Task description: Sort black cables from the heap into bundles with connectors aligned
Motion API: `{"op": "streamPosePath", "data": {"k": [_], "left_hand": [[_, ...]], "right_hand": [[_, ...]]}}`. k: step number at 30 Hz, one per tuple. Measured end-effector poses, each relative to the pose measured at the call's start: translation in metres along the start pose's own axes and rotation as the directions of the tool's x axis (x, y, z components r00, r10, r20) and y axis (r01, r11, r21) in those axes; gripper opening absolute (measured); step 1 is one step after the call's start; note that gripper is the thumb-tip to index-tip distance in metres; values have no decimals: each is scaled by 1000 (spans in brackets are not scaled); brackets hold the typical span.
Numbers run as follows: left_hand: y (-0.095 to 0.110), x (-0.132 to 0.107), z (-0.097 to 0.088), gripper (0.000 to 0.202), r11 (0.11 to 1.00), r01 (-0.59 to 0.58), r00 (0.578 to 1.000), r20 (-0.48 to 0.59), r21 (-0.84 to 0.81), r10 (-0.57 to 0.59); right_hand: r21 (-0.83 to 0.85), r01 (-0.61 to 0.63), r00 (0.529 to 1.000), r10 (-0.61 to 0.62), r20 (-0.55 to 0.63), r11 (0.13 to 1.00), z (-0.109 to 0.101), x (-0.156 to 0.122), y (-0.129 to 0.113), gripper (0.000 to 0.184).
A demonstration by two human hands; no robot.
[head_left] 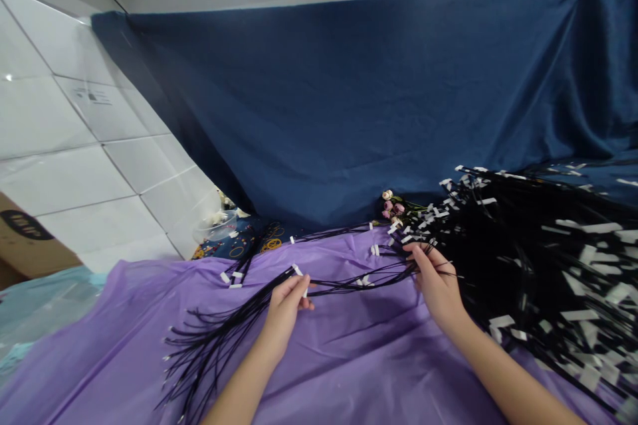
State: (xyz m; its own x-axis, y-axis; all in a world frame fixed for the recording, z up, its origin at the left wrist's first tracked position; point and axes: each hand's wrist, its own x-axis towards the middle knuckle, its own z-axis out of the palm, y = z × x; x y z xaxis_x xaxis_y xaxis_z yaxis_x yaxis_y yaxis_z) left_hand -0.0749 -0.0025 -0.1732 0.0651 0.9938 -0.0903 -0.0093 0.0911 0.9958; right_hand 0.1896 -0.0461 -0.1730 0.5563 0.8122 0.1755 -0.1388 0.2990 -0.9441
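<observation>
On purple cloth (349, 358), left hand (286, 302) and right hand (438, 282) both pinch black cords (349, 283); the pile (538, 246) beyond runs off frame.

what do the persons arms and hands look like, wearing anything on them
Both forearms are bare as far as the bottom edge of the picture, and no sleeves show. The left hand and the right hand are ungloved, with no ring, watch or bracelet visible.

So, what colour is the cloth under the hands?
The cloth is purple, seen best in the head view.
</observation>
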Motion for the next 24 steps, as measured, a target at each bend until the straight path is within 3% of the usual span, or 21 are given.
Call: {"op": "streamPosePath", "data": {"k": [24], "left_hand": [[1, 0, 0, 43, 1000, -3, 1000, -2, 15, 3]], "right_hand": [[-15, 61, 998, -61, -23, 998, -4, 2, 1, 40]]}}
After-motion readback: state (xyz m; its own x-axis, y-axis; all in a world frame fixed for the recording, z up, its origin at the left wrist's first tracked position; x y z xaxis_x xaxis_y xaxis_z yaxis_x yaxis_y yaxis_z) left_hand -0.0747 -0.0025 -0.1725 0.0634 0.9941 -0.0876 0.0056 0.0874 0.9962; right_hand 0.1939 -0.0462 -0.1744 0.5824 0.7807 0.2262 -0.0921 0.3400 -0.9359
